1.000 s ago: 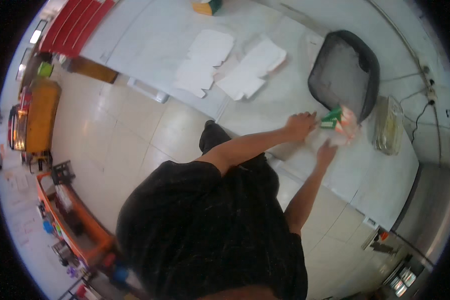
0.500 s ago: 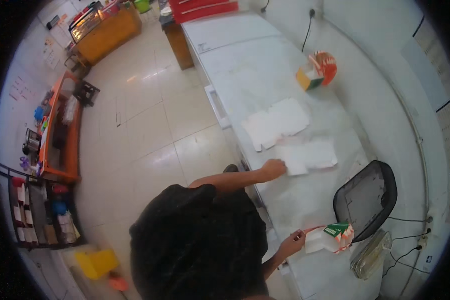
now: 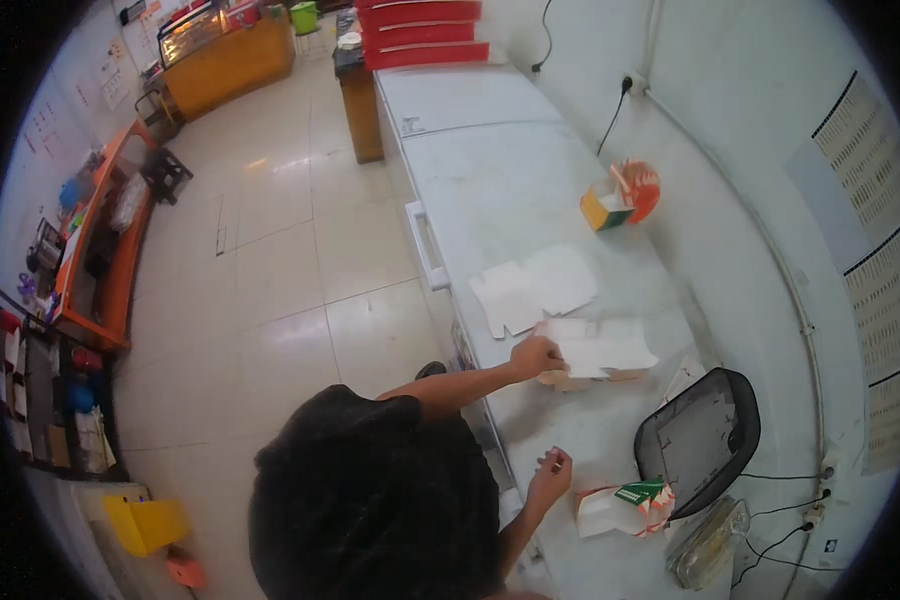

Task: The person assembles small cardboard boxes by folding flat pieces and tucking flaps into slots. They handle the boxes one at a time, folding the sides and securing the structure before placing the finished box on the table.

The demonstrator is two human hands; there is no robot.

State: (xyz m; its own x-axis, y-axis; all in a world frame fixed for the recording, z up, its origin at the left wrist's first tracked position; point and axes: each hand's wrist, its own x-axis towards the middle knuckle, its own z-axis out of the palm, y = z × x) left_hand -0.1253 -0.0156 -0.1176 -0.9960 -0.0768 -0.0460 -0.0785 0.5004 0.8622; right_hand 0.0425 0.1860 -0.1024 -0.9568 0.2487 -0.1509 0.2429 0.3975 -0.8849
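Note:
My left hand (image 3: pixel 536 358) pinches the edge of a flat white carton blank (image 3: pixel 610 345), whose near side is raised off the white freezer top (image 3: pixel 590 440). Beside it lies another white carton blank (image 3: pixel 530 290), flat on the lid. My right hand (image 3: pixel 550 474) hovers over the near part of the lid, holding nothing, its fingers loosely bent and apart. Just right of it rests a partly folded carton (image 3: pixel 620 508), white inside with green and orange-striped outer panels.
A black-rimmed tray-like panel (image 3: pixel 698 440) leans near the wall, beside a plastic-wrapped bundle (image 3: pixel 708 545) and cables. Farther along the lid stand a yellow-green box (image 3: pixel 606 208) and an orange-white carton (image 3: pixel 638 190). Red trays (image 3: pixel 425 35) are stacked at the far end.
My right hand has let go of the partly folded carton and moved left, away from it. My left hand has lifted the near edge of the blank. The view has shifted slightly.

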